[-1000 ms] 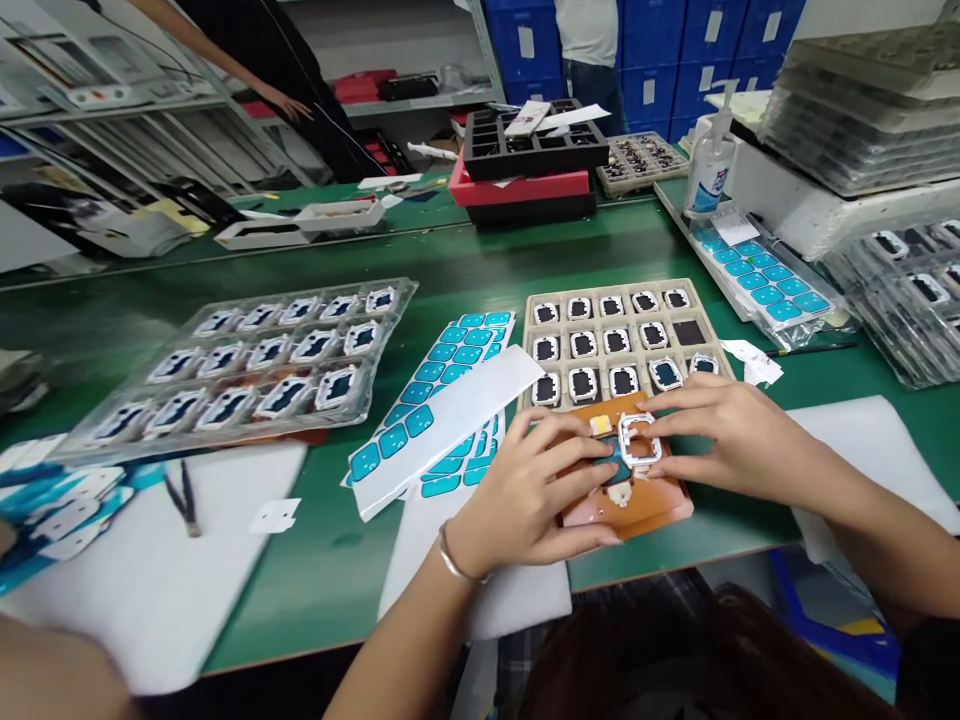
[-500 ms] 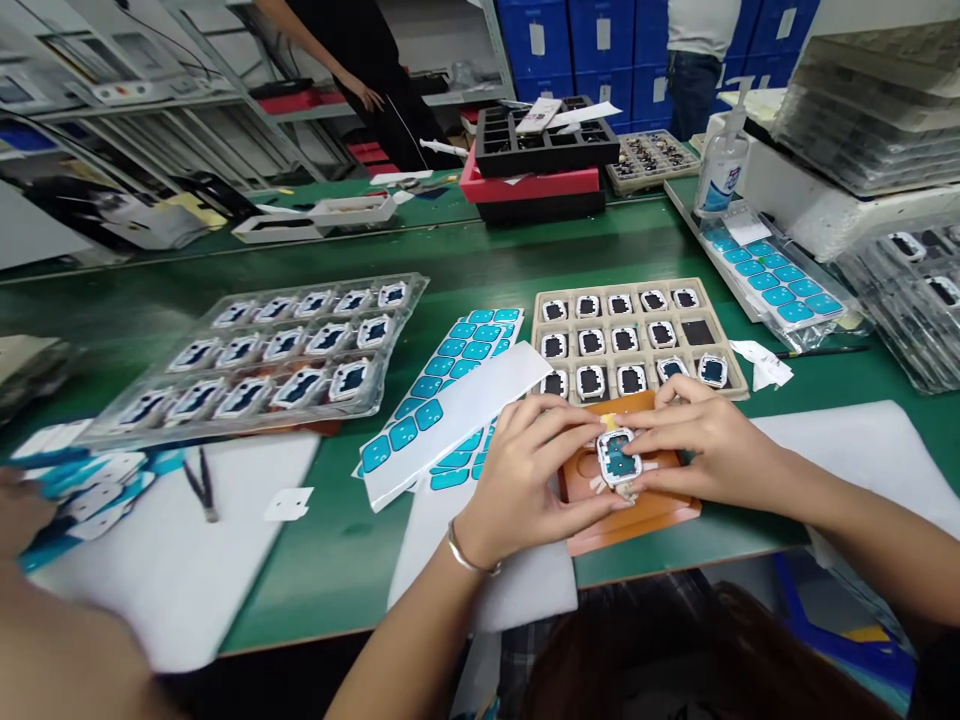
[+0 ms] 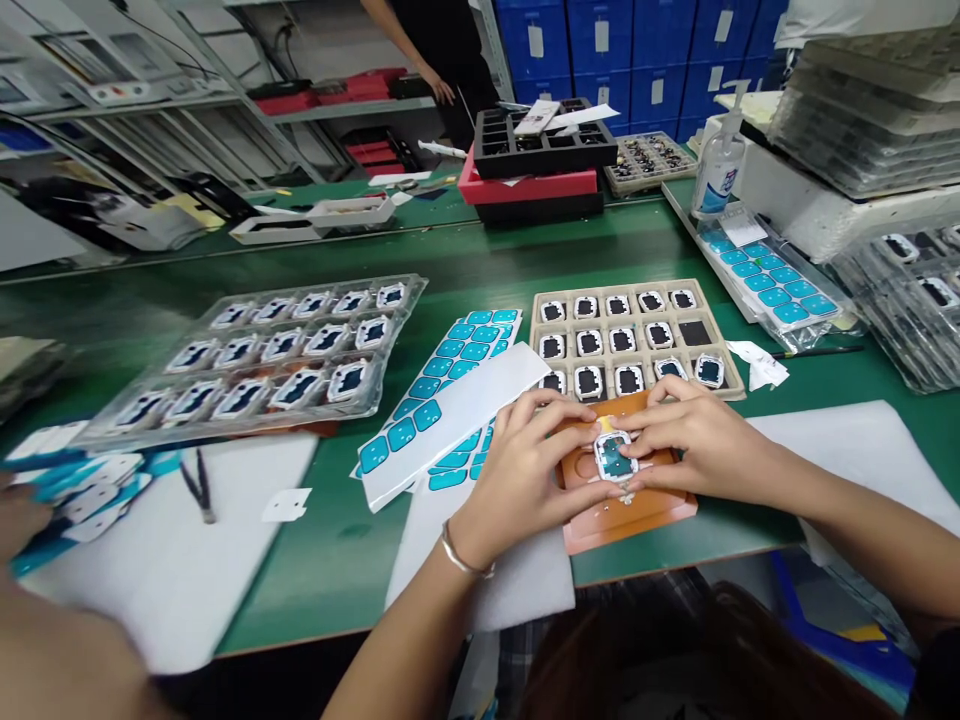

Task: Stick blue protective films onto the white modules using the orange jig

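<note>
Between both hands is a small white square watch-like housing (image 3: 615, 457) with a teal film inside its frame. My left hand (image 3: 536, 455), with a bangle at the wrist, grips its left side, thumb along the near edge. My right hand (image 3: 686, 445) closes on its right side, fingers pressed against the frame. The housing is above an orange fixture plate (image 3: 630, 522) on the green bench. Just beyond lies a beige tray (image 3: 637, 297) of similar housings. Left of my left hand are sheets of teal stickers (image 3: 427, 387) and a whitish backing strip (image 3: 480, 395).
A clear tray of housings (image 3: 255, 360), black tweezers (image 3: 199, 488) and a co-worker's hand (image 3: 19, 515) are on the left. At the back stand black and red boxes (image 3: 536, 185). A pump bottle (image 3: 718, 165) and stacked trays (image 3: 862, 110) stand right. A person (image 3: 435, 60) stands behind.
The housing stays between both hands, with only a slight shift of the fingers. The small white pieces beside it no longer show. The standing person in black has moved right.
</note>
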The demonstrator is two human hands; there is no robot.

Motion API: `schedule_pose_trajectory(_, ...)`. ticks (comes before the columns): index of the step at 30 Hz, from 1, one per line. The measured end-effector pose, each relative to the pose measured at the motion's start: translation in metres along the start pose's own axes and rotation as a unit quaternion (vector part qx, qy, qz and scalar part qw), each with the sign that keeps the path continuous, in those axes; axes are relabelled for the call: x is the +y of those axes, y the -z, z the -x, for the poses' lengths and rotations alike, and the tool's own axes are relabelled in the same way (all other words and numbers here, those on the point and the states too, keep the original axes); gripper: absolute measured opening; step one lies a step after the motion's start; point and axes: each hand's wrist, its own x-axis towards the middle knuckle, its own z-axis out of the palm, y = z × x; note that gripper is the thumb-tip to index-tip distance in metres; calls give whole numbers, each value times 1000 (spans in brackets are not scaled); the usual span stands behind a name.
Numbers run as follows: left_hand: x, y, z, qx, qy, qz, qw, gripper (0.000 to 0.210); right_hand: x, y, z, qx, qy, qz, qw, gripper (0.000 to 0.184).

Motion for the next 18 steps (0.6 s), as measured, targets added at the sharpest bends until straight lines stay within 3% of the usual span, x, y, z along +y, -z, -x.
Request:
schedule_pose_trajectory(4, -1, -4, -2, 23, 7, 55, 998, 36, 3, 2, -1, 8, 19, -19, 1000, 23)
schedule_pose_trajectory(8, 2, -7, -2, 49, 11, 91, 995, 47, -1, 5, -2, 37, 29, -14, 999, 31)
schedule_pose_trajectory(11, 4, -7, -1, 15, -11, 109, 994, 61, -3, 4, -3, 59, 10, -28, 998, 34)
schedule_pose_trajectory(13, 2, -6, 0, -1, -17, 99, 995, 63, -2, 3, -4, 65, -21, -113, 991, 38)
schedule_pose_trajectory(15, -5, -4, 0, 18, 12, 70, 997, 58, 3, 2, -5, 58, -60, -249, 965, 45)
schedule_pose_trajectory(18, -25, -5, 5, 91, 128, -34, 987, 53, 13, 4, -7, 20, -110, -433, 894, 54)
